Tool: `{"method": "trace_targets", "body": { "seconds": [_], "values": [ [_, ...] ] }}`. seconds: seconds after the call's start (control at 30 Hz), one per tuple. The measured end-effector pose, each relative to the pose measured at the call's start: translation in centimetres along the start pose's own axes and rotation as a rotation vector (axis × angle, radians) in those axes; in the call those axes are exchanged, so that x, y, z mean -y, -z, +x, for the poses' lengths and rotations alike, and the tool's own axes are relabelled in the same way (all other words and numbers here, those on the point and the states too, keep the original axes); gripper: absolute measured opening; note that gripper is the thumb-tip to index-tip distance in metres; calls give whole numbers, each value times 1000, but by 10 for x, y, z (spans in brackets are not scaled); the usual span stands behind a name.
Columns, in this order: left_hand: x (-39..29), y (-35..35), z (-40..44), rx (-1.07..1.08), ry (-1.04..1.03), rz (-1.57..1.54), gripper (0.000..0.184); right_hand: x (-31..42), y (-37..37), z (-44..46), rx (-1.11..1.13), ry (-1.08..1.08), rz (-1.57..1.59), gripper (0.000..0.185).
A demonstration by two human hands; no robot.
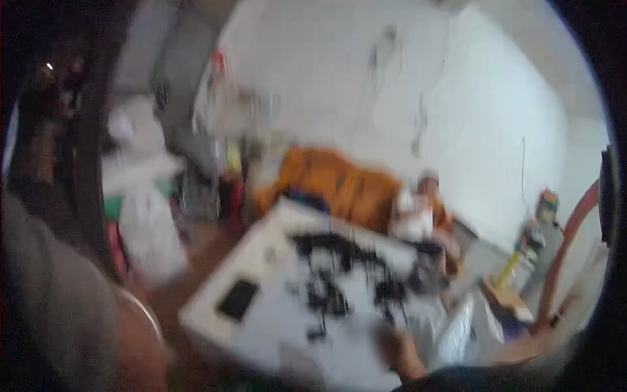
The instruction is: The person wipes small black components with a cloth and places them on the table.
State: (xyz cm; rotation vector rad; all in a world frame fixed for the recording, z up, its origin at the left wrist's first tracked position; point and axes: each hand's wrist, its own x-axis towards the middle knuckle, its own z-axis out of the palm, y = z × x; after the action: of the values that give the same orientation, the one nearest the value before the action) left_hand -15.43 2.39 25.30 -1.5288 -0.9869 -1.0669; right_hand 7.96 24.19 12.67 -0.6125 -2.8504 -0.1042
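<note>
Motion blur smears the whole head view. My left hand hangs low at the left, below a grey sleeve and a thin pale bangle; its fingers cannot be made out. At the bottom, my right hand is over the near part of a white table. A dark blur lies at its fingertips, and whether it is held cannot be told. Many small black pieces lie scattered across the tabletop beyond that hand. A flat black rectangle rests near the table's left edge.
Behind the table is an orange cloth with dark marks. A person is at its right end. White sacks or bundles stand at the left. Clear plastic and a yellow object are at the right.
</note>
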Motion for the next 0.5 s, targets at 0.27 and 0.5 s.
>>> {"method": "trace_targets", "body": {
  "seconds": [0.27,0.5],
  "values": [
    [-70,4,-92,317,561,-286,25,8,-77,18,-126,-157,288,28],
    [-29,-39,-66,375,631,-208,26,32,-123,13,-121,-139,398,19]
  ]
}}
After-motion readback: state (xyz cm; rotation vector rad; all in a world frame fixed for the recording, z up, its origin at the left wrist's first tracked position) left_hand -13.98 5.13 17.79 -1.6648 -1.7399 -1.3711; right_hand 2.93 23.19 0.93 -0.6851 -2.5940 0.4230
